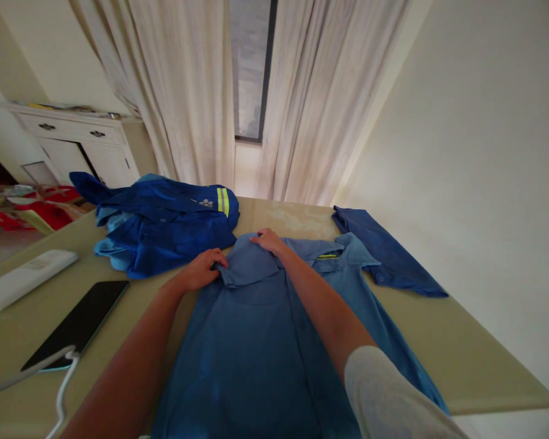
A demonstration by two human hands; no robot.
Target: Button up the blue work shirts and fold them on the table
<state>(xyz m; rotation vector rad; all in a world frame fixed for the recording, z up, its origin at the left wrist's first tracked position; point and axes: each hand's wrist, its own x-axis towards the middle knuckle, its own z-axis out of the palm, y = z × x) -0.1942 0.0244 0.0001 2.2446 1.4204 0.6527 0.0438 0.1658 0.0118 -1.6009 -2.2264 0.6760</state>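
Observation:
A blue button-up work shirt [251, 341] lies spread on the table, its lower part running towards me. The top of its left half is folded over into a flap. My left hand [204, 269] is closed on the flap's left corner, fingertips partly hidden by cloth. Further up, my right hand [269, 240] pinches the flap's top edge, its forearm crossing the shirt front. On the right, a sleeve [388, 256] stretches out past the collar [355, 250]. Near the collar a bit of yellow strip shows.
Crumpled blue work clothes [165, 222] with a reflective band lie at the back left of the table [476, 360]. Left of me are a black phone [80, 320], a white cable [61, 390] and a white device [30, 277]. Curtains [187, 91] hang behind; a wall is right.

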